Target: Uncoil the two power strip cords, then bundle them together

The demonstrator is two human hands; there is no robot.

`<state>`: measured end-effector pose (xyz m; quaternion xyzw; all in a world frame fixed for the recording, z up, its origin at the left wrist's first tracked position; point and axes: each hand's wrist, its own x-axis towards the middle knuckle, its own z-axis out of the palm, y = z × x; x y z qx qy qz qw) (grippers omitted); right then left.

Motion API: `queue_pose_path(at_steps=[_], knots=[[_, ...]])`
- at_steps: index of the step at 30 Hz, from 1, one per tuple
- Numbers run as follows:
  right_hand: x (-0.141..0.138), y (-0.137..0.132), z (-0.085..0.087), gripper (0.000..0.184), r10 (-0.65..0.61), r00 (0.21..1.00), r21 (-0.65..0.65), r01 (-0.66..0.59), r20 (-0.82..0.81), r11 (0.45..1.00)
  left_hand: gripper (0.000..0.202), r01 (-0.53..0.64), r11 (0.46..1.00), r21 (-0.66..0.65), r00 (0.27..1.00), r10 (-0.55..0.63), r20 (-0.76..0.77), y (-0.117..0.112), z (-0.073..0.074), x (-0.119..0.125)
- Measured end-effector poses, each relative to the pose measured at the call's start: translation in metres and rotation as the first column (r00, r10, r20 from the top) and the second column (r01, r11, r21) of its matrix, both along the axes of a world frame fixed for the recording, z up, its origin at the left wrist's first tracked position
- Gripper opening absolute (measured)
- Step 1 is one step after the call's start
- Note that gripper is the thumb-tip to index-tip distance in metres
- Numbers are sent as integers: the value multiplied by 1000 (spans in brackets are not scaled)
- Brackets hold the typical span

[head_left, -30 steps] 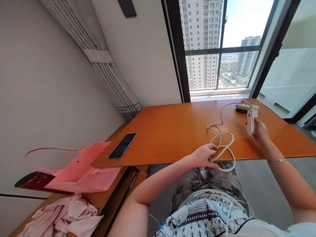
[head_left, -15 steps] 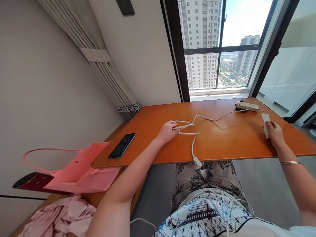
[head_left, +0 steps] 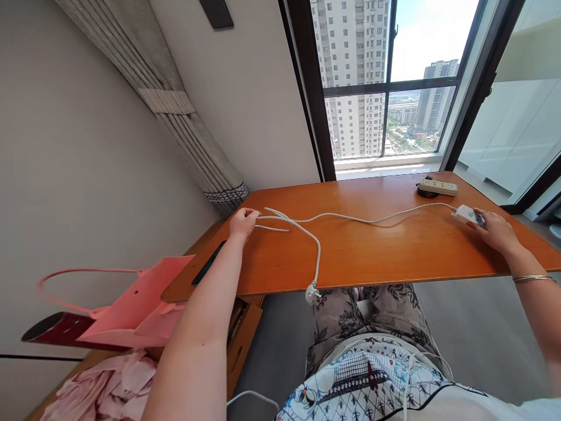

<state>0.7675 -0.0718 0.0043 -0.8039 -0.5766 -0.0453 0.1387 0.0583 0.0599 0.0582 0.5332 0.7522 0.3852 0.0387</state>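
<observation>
Stretching across the desk, the white cord runs lengthwise left to right. Left hand pinches its looped end at the desk's far-left corner; right hand grips the controller at the opposite end. The plug dangles off the near edge.

Smooth orange wood table (slight sheen), glossy white, probably plastic-sheathed cord, matt pink bag.

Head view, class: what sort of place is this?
Probably a room in a high-rise flat: tall window facing tower blocks, gathered curtain, and a wooden table with a white cord.
</observation>
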Motion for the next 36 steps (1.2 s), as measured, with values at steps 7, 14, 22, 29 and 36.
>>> queue_pose_path(at_steps=[7, 14, 22, 29, 36], knots=[[29, 2, 2, 60, -11, 999, -143, 17, 43, 990, 5, -59, 992, 111, 991, 72, -114, 4, 15, -24], [30, 9, 12, 53, 53, 994, -243, -28, 97, 970, 16, 109, 994, -2, 903, -99, -419, 11, 5, -15], [3, 16, 5, 59, 66, 979, -137, -40, 194, 990, 57, -231, 926, -300, 773, -12, -634, 0, -4, 28], [-83, 34, 0, 48, 434, 873, 51, -455, 222, 889, 45, -4, 829, -559, 649, -423, -632, -18, -3, 65], [-168, 62, -2, 44, 614, 777, 13, -621, 138, 784, 81, 196, 717, -669, 561, -642, -523, -53, -7, 80]])
